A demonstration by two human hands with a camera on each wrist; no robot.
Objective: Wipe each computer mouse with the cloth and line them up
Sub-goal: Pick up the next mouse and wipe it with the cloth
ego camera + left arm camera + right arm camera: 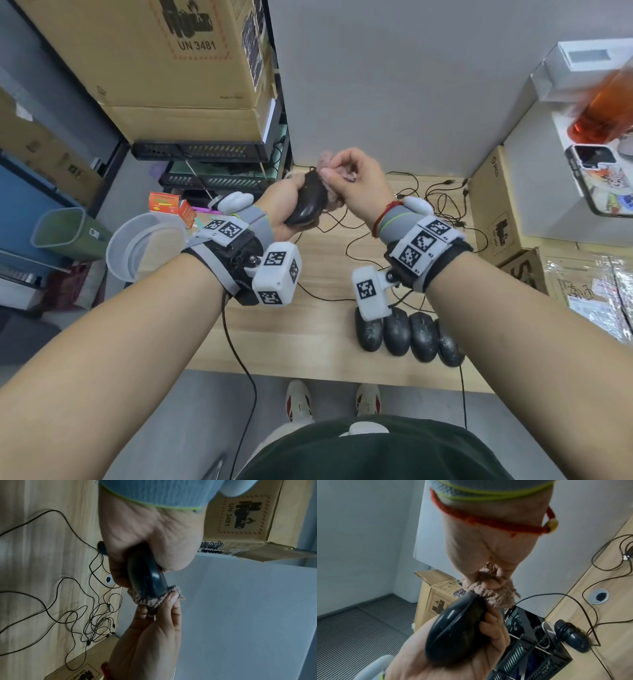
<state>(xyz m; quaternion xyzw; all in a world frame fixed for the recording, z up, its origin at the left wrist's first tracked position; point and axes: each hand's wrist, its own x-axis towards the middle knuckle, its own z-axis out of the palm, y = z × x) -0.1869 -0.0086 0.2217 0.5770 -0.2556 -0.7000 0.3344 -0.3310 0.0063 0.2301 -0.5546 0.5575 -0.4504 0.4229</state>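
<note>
- My left hand (279, 209) is lifted above the back part of the wooden desk (301, 346), with fingers curled around a black mouse (306, 202); the mouse is in the air and touches no surface.
- My right hand (356, 181) is just beside it, its fingers closed on a bunched pink cloth (330, 185), and the cloth is pressed on the front end of the mouse.
- Both forearms reach forward from my body, and the wrists are near each other over the desk.
- Four other black mice (409, 334) lie side by side in a row near the front edge of the desk, on the right, close under my right wrist.
- One more mouse (573, 635), with cable wound around it, lies near the left edge of the desk.
- Loose black cables (442, 198) are spread over the back right part of the desk, up to the grey wall (411, 85).
- A cardboard box (496, 212) stands at the right side of the desk.
- Between the row and my hands the wood surface is mostly open, only some cables cross it.
</note>
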